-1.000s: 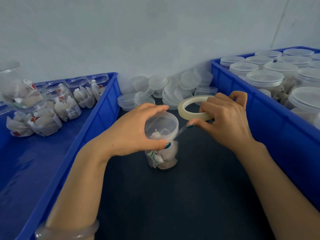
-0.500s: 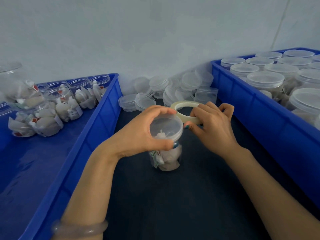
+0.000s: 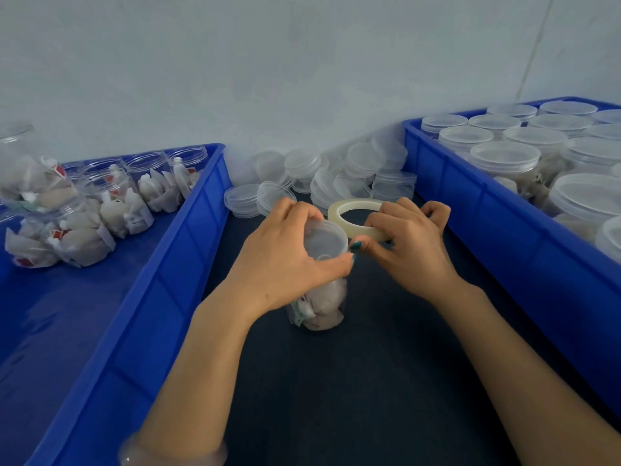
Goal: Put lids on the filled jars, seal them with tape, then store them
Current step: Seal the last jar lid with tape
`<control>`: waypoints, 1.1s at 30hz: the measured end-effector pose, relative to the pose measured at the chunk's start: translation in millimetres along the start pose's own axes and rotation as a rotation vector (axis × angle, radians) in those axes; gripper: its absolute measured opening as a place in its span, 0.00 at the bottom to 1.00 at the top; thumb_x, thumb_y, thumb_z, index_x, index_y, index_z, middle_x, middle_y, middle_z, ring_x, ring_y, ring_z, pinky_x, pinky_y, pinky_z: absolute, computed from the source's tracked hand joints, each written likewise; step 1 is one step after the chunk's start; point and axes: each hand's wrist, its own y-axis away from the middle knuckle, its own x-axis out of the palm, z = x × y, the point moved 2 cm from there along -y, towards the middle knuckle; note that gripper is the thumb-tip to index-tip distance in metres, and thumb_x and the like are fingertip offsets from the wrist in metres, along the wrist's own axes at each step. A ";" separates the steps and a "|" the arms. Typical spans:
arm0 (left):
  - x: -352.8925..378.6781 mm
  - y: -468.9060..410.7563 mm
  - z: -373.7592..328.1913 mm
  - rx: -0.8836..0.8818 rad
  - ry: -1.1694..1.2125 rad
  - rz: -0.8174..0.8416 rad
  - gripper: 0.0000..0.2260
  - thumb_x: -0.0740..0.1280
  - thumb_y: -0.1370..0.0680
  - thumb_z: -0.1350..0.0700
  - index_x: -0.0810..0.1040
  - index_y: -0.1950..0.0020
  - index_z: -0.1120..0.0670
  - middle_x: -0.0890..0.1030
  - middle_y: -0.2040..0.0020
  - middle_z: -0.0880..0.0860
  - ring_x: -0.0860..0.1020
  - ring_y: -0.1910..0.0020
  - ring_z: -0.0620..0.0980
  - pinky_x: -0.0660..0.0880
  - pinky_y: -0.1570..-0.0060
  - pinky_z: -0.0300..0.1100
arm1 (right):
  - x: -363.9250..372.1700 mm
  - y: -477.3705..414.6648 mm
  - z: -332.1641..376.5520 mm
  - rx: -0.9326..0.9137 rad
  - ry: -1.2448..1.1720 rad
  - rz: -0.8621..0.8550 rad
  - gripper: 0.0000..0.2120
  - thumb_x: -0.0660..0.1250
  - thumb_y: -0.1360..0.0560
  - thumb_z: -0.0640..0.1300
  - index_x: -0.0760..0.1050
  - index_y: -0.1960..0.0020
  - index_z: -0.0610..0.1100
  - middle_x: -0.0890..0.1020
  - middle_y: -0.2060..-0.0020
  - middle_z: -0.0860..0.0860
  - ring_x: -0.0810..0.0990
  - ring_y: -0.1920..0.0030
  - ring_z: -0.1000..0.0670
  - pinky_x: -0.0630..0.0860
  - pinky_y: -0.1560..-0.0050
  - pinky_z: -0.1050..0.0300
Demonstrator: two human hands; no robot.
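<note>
Pale wall (image 3: pixel 302 62) and dark mat (image 3: pixel 336 398) frame my remote view. At left, a blue bin (image 3: pixel 174 264) holds open filled jars (image 3: pixel 111 203). Loose lids (image 3: pixel 336 173) pile up at the back. At centre, the left hand (image 3: pixel 282 264) clamps the lid (image 3: pixel 324 237) of an upright jar (image 3: pixel 319 307). Just beside it, the right hand (image 3: pixel 410 250) pinches a tape roll (image 3: pixel 353 206), hole facing up, level with the lid. Capped jars (image 3: pixel 504 156) fill the right bin (image 3: pixel 504 237), cut off by the frame edge. I judge the tape must travel left onto the lid's rim, and the right hand is nearer. Its free end is hidden between the thumbs.
</note>
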 end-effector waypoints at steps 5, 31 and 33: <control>-15.1 -2.3 0.0 0.068 -0.030 0.080 0.29 0.72 0.33 0.37 0.73 0.34 0.42 0.73 0.38 0.38 0.71 0.38 0.39 0.70 0.40 0.38 | -0.5 -0.3 1.1 -0.067 0.003 0.014 0.26 0.57 0.24 0.69 0.75 0.64 0.47 0.73 0.65 0.57 0.70 0.58 0.53 0.54 0.51 0.52; 1.1 -1.5 10.8 0.215 0.064 -0.136 0.24 0.77 0.31 0.42 0.81 0.37 0.45 0.73 0.44 0.43 0.73 0.43 0.42 0.69 0.45 0.34 | 5.5 -2.3 0.5 -0.026 0.014 0.349 0.31 0.42 0.26 0.73 0.69 0.58 0.49 0.71 0.64 0.58 0.67 0.57 0.54 0.52 0.54 0.52; 0.4 -2.9 11.6 0.225 0.080 -0.120 0.24 0.77 0.31 0.43 0.81 0.37 0.45 0.74 0.43 0.43 0.73 0.43 0.42 0.69 0.45 0.33 | 4.9 -2.4 -2.6 -0.024 -0.032 0.373 0.30 0.43 0.26 0.75 0.68 0.58 0.51 0.70 0.64 0.58 0.67 0.56 0.53 0.55 0.51 0.51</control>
